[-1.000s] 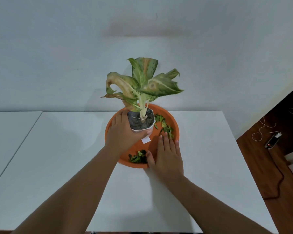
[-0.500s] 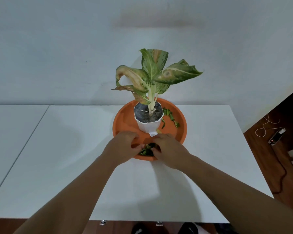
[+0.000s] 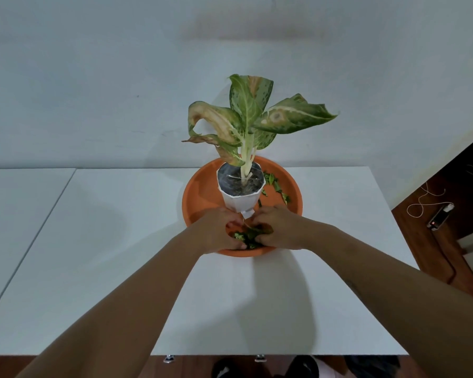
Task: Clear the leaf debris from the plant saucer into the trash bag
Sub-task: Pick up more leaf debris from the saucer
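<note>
An orange plant saucer [image 3: 197, 192] sits on the white table [image 3: 120, 255] with a white pot [image 3: 242, 201] holding a leafy plant [image 3: 251, 118]. A pile of green leaf debris [image 3: 247, 236] lies at the saucer's near rim. My left hand [image 3: 219, 230] and my right hand [image 3: 279, 227] cup this pile from either side, fingers curled around it. More leaf bits [image 3: 277, 186] lie to the right of the pot. No trash bag is in view.
A second white table [image 3: 17, 203] adjoins on the left. A wall stands right behind the saucer. On the wooden floor at the right lie a white cable [image 3: 423, 203] and a small device [image 3: 440, 218]. The table's right edge runs close to the saucer.
My left hand let go of the pot and came down to the near rim. Both hands have closed in on the leaf pile from either side.
</note>
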A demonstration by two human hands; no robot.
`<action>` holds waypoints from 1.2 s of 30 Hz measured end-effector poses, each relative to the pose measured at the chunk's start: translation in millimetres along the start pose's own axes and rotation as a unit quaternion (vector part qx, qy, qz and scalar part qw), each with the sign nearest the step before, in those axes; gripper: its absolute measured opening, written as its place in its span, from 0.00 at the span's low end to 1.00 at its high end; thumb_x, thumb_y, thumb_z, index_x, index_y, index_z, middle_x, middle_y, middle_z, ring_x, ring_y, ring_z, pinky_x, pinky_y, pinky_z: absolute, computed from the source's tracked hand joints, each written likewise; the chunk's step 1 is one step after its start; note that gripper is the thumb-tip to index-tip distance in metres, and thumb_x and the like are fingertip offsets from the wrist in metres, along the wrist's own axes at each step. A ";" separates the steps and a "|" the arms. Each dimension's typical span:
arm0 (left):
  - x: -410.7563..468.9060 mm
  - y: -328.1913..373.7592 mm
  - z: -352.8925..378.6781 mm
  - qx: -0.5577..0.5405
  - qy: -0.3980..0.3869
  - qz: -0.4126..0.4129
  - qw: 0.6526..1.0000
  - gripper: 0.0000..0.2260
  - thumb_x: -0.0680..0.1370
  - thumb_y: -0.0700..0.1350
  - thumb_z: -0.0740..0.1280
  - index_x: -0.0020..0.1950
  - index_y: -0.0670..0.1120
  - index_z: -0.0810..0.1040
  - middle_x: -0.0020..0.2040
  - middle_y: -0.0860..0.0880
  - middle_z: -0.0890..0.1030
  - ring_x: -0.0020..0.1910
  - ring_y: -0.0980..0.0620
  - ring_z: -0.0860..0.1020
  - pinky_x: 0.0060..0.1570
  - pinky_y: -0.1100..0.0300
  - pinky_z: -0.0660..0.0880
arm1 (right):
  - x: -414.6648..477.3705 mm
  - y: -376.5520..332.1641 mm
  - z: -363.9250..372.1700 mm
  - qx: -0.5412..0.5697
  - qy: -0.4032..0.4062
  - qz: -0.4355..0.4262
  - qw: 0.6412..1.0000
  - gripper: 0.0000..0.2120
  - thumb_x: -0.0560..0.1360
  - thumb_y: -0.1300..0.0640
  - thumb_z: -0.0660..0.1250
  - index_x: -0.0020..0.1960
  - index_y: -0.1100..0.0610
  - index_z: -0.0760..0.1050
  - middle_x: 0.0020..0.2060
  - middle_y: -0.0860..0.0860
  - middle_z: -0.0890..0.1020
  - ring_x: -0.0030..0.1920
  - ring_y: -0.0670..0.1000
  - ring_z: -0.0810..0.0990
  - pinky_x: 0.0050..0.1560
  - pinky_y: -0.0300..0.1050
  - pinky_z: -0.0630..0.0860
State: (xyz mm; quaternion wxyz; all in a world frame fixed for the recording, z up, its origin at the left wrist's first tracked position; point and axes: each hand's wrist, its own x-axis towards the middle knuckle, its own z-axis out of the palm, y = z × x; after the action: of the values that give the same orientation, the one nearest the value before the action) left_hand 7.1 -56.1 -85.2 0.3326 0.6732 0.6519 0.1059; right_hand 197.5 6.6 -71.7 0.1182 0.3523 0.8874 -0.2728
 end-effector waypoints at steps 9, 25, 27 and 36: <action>-0.3 -5.4 -3.8 -0.052 -0.010 -0.035 0.998 0.29 0.62 0.55 0.80 0.61 0.52 0.78 0.53 0.55 0.77 0.52 0.57 0.76 0.50 0.61 0.75 | -7.0 -6.9 -12.3 -0.002 0.014 0.017 1.000 0.32 0.70 0.46 0.72 0.72 0.46 0.66 0.67 0.53 0.67 0.68 0.56 0.62 0.67 0.48 0.59; -1.7 7.7 3.0 -0.046 0.010 -0.039 0.998 0.20 0.67 0.54 0.78 0.56 0.51 0.79 0.54 0.54 0.79 0.53 0.55 0.78 0.51 0.61 0.77 | 3.4 10.3 -20.9 0.018 -0.018 0.045 0.999 0.38 0.65 0.46 0.76 0.72 0.45 0.65 0.60 0.53 0.66 0.61 0.56 0.69 0.58 0.46 0.70; -0.2 14.4 9.0 -0.005 0.021 -0.037 0.999 0.24 0.66 0.58 0.77 0.58 0.51 0.77 0.57 0.53 0.77 0.55 0.53 0.77 0.52 0.61 0.76 | 4.7 9.1 -20.3 0.006 -0.024 0.066 0.998 0.42 0.65 0.45 0.76 0.74 0.42 0.60 0.65 0.54 0.63 0.64 0.57 0.67 0.61 0.48 0.70; -6.0 11.9 4.9 0.027 0.062 -0.003 0.998 0.04 0.71 0.38 0.72 0.43 0.46 0.81 0.45 0.50 0.81 0.45 0.53 0.77 0.43 0.61 0.74 | -1.0 1.5 -12.8 0.019 0.017 -0.020 0.999 0.10 0.73 0.64 0.66 0.54 0.60 0.79 0.44 0.51 0.76 0.47 0.53 0.75 0.39 0.33 0.69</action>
State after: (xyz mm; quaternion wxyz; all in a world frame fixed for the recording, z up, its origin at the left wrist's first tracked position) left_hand 18.8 -62.4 -80.2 0.2737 0.6723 0.6756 0.1290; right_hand 199.1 14.2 -61.4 0.0909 0.3414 0.8908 -0.2856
